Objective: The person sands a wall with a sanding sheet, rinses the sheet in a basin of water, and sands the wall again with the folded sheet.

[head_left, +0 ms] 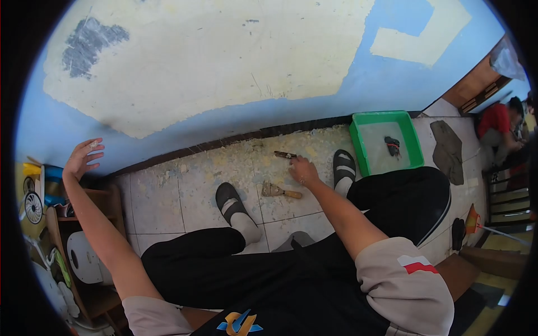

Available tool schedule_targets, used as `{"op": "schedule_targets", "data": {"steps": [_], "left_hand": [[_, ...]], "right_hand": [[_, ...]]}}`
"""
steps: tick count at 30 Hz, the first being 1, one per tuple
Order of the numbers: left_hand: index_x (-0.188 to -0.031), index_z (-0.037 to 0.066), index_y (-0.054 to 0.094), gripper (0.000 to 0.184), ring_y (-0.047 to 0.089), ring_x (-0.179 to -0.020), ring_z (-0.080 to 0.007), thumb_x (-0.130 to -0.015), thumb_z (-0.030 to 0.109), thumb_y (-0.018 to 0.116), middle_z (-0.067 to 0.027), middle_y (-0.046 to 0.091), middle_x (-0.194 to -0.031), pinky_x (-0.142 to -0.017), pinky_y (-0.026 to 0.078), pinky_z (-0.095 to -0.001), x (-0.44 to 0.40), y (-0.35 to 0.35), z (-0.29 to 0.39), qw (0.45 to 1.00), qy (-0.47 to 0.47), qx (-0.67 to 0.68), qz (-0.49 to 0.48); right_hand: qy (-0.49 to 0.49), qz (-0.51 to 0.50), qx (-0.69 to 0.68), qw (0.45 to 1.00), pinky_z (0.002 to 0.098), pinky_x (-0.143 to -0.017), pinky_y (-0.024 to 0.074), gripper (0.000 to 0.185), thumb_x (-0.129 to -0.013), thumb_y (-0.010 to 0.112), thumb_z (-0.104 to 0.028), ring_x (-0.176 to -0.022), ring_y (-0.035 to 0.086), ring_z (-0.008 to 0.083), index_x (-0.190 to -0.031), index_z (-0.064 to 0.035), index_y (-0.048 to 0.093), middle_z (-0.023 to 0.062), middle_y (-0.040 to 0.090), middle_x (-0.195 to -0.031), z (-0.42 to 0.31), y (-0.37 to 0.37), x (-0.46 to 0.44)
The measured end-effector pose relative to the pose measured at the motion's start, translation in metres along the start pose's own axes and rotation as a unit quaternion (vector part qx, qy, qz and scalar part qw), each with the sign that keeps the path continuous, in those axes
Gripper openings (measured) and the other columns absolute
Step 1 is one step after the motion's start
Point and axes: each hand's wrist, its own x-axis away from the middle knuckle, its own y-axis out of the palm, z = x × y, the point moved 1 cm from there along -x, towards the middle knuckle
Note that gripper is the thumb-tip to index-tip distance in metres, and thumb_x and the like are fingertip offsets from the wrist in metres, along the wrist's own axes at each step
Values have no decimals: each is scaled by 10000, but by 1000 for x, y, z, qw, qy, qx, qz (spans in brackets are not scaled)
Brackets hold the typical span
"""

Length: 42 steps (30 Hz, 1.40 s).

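My left hand [84, 159] is raised beside the lower wall at the left, its fingers apart and nothing held. Pale flecks cling to its fingers. Low over the floor, my right hand [303, 170] has its fingers curled at the right end of a dark, narrow tool [284, 154]; the exact kind of tool is unclear. A scraper [274, 190] with a wooden handle lies flat on the tiles, just below and left of that hand. Ahead stands the blue wall [302, 109], where a large cream patch [224, 61] shows bare of blue paint.
Paint flakes [207, 162] litter the tiles along the wall. A green basin [358, 151] with cloudy water and a dark item stands at the right, near a dark cloth [447, 151]. Shelves [115, 213] flank me at left. Another person [496, 126] crouches at far right.
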Motion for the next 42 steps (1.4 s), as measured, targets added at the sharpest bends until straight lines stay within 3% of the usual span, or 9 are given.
{"op": "schedule_targets", "data": {"steps": [6, 9, 13, 19, 25, 27, 30, 39, 42], "left_hand": [[-1359, 83, 643, 557, 665, -1231, -172, -908, 396, 738, -37, 698, -1262, -928, 570, -355, 44, 22, 80, 992, 118, 32, -13], [-1194, 44, 689, 418, 700, -1153, -201, -838, 246, 774, -61, 719, -1153, -930, 571, -343, 52, 82, 139, 968, 197, -71, -140], [-1116, 41, 739, 450, 708, -1069, -213, -842, 382, 842, -92, 743, -1088, -916, 558, -377, 40, 216, 181, 899, 187, -270, -290], [-1346, 100, 701, 619, 700, -1189, -338, -853, 457, 816, -162, 737, -1263, -1003, 555, -475, -27, 382, 121, 714, 246, -530, -384], [-1362, 36, 654, 621, 718, -1098, -330, -838, 280, 881, -162, 749, -1140, -956, 570, -429, -68, 459, 111, 823, 499, -195, -188], [-1397, 28, 619, 604, 717, -1054, -258, -858, 153, 863, -126, 737, -1119, -924, 573, -377, -71, 471, 123, 842, 448, -6, -300], [-1399, -14, 600, 614, 717, -1008, -197, -861, 148, 847, -115, 733, -1133, -894, 589, -365, -67, 480, 137, 852, 352, 27, -386], [-1401, -16, 615, 522, 711, -980, -147, -920, 130, 755, -76, 736, -1090, -850, 573, -292, -42, 492, 152, 882, 91, 107, -450], [-1389, -6, 635, 508, 710, -986, -141, -911, 128, 745, -71, 738, -1104, -878, 574, -298, -57, 513, 155, 864, 161, 54, -475]], "right_hand": [[-2, 53, 88, 995, 524, -1071, 492, 404, -985, 710, -288, -1248, 605, 352, -1344, -122, 633, 123, 616, -1282, 7, -12, -33], [-52, 13, 110, 992, 519, -1062, 497, 411, -961, 723, -264, -1221, 628, 343, -1331, -101, 653, 135, 658, -1240, 14, -2, -61], [-70, -125, -77, 987, 475, -920, 583, 418, -890, 765, -238, -1055, 730, 319, -1254, -34, 742, 166, 769, -1119, 20, -28, -96], [-97, -291, -169, 937, 382, -723, 604, 457, -880, 793, -236, -918, 740, 189, -1268, 2, 752, 127, 788, -1053, -5, -139, -101], [-103, -325, -197, 919, 335, -795, 592, 477, -967, 749, -260, -944, 721, 163, -1374, -20, 688, 87, 771, -1094, -41, -251, -44], [-93, -329, -223, 913, 324, -813, 578, 441, -985, 743, -248, -959, 711, 154, -1361, -24, 692, 73, 768, -1106, -43, -269, -29], [-98, -347, -272, 892, 314, -821, 570, 389, -1009, 735, -227, -971, 704, 145, -1334, -18, 699, 61, 765, -1115, -47, -286, -18], [-106, -278, -374, 878, 303, -772, 586, 334, -1004, 753, -201, -931, 709, 139, -1250, 21, 713, 81, 760, -1054, -11, -274, -8], [-94, -249, -420, 868, 303, -747, 577, 303, -1001, 748, -196, -881, 695, 130, -1218, 12, 716, 66, 749, -1013, 9, -258, -7]]}}
